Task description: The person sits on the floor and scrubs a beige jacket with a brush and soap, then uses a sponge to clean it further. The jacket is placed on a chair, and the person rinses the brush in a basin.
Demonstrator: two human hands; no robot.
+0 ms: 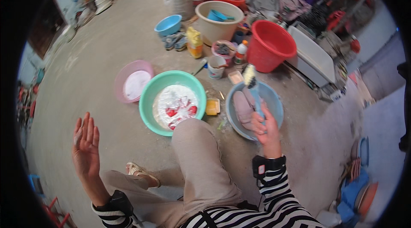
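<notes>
My right hand (266, 125) is closed round the blue handle of a scrub brush (255, 94), its pale and dark bristles pointing up. Beneath the brush, a blue-grey basin (278, 106) holds a pair of pinkish slippers (242, 107). My left hand (86, 147) is raised at the left, palm showing and fingers extended, with nothing in it. A green basin (146, 120) in front of my knee contains foamy suds and red-and-white items. Touching or just behind its left side is a pink basin (119, 83) with white suds or liquid.
Behind the basins stand a white cup (215, 71), a yellow bag (194, 43), a white bottle with orange cap (240, 51), a red bucket (268, 48), a cream tub (215, 32) and blue shoes (173, 41). A yellow soap dish (213, 106) lies between two basins.
</notes>
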